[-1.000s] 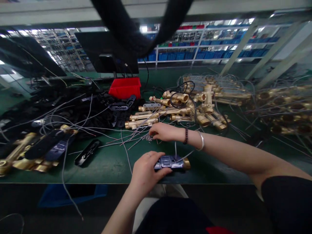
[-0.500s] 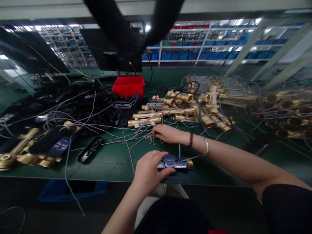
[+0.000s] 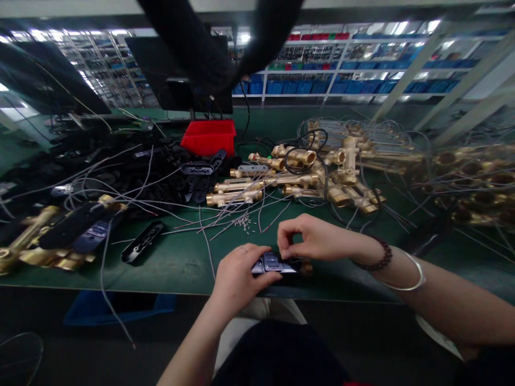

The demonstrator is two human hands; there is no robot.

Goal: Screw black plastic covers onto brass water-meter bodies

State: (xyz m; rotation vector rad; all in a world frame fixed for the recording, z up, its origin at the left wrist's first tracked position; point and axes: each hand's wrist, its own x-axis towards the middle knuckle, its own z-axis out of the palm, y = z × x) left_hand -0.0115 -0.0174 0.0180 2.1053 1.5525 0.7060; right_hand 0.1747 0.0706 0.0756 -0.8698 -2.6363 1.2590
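My left hand [image 3: 237,273] grips a brass fitting with a dark blue-grey plate on top [image 3: 270,264], pressed on the green table [image 3: 177,268] near its front edge. My right hand [image 3: 309,238] hovers just over the plate's right end, thumb and forefinger pinched together on something too small to make out. A small heap of tiny screws [image 3: 243,222] lies on the table just behind the hands.
Brass fittings with grey wires [image 3: 306,177] are piled behind and to the right. A red bin [image 3: 208,136] stands at the back centre. Black plastic plates [image 3: 142,242] and more brass parts [image 3: 36,246] lie at the left. A monitor [image 3: 177,75] stands behind.
My right hand has drawn back from the screw heap to just above the plate, fingers pinched. My left hand has kept its hold on the fitting.
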